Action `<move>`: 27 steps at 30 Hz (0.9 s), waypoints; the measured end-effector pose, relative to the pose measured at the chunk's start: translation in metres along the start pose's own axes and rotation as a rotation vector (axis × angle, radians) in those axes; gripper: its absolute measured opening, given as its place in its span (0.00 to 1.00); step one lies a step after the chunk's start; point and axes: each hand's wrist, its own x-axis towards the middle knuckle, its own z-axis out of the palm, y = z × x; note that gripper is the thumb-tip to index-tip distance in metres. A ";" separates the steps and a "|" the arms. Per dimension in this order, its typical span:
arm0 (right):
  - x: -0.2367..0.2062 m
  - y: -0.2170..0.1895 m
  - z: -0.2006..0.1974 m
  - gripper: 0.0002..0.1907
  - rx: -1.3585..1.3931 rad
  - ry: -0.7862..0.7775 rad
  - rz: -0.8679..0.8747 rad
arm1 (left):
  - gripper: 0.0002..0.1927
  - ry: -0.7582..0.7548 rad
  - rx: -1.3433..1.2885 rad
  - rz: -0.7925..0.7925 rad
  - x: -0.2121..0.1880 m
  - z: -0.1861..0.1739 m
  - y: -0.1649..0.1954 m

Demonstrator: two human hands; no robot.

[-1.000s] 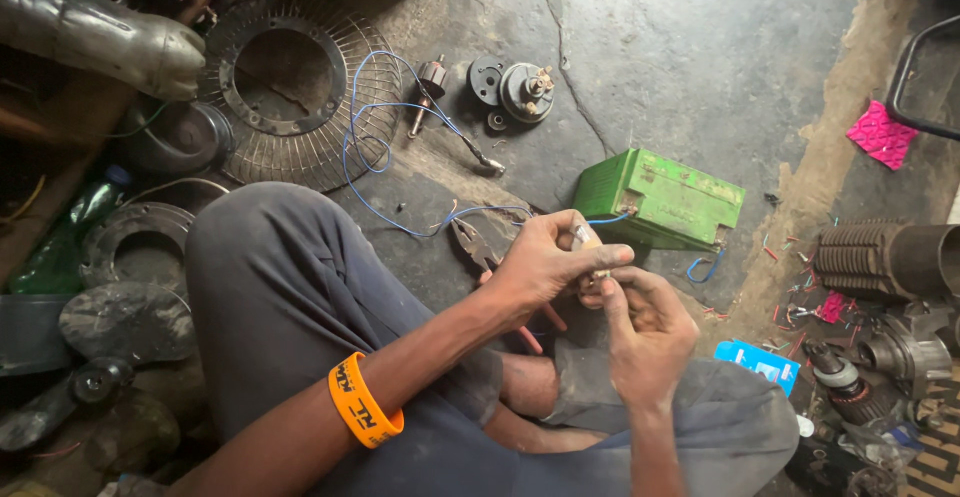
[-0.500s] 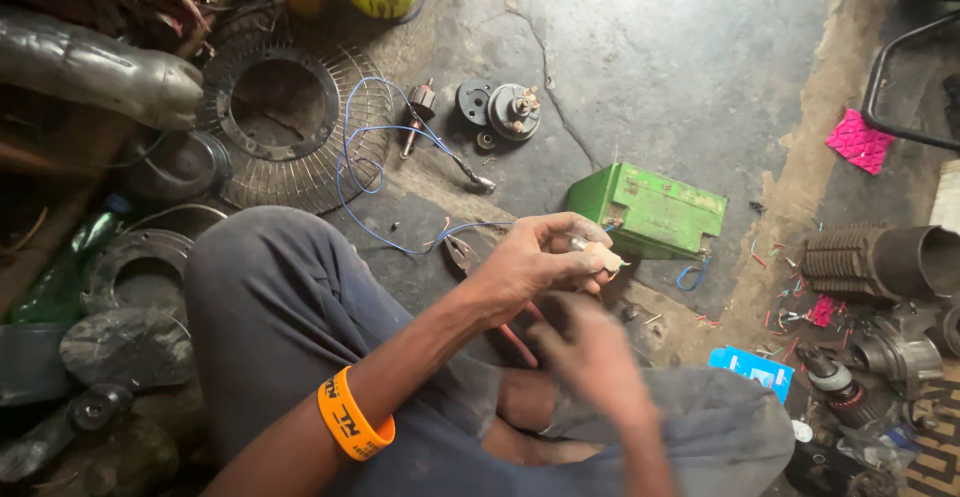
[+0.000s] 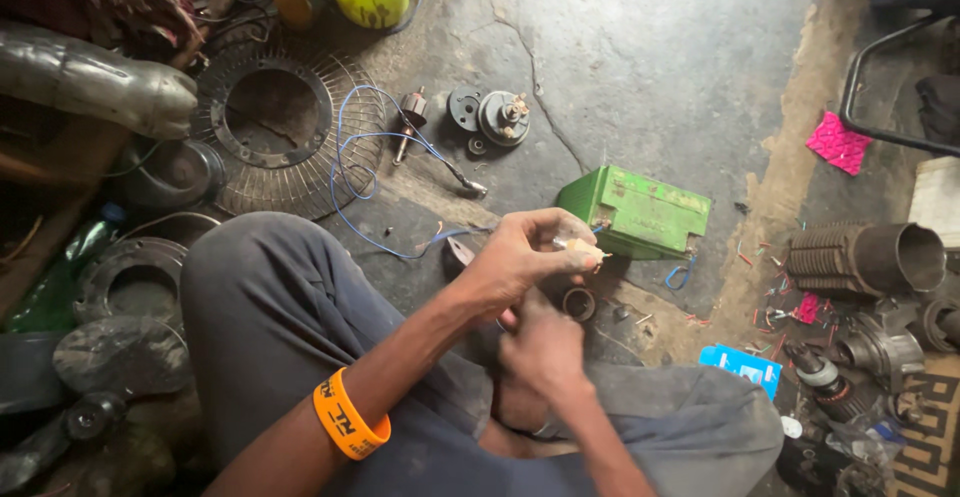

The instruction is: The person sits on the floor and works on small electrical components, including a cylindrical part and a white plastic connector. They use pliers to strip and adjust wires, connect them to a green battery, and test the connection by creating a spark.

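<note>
Down on the cracked concrete floor [image 3: 650,67], a round wire fan guard [image 3: 270,117] lies left of a green box [image 3: 640,212]. Nearer, the left hand [image 3: 520,257] pinches a small pale part [image 3: 585,249] beside that box, while the right hand [image 3: 545,347] curls below it, grip unclear.

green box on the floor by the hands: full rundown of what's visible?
The green box is a rectangular block, plastic by its look, scuffed and dusty, with faded markings on its broad upper face. It lies flat on the cracked concrete floor, long side running left to right and slightly skewed. A thin blue wire curls at its front right corner; contact is unclear. The left hand, pinching a small pale piece, hovers close beside its left end, apparently not touching.
</note>
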 end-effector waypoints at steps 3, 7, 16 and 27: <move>0.007 0.031 -0.009 0.18 0.254 -0.014 -0.218 | 0.13 0.040 -0.048 -0.100 -0.002 -0.006 0.007; 0.001 0.049 -0.034 0.21 1.036 -0.314 0.042 | 0.12 0.055 0.031 0.093 0.005 -0.010 0.010; -0.029 0.019 -0.108 0.42 1.342 -0.159 -0.158 | 0.11 0.110 0.062 0.272 0.012 -0.021 0.007; -0.034 0.016 -0.103 0.34 1.336 -0.146 -0.240 | 0.09 0.260 0.319 0.238 0.011 -0.014 0.011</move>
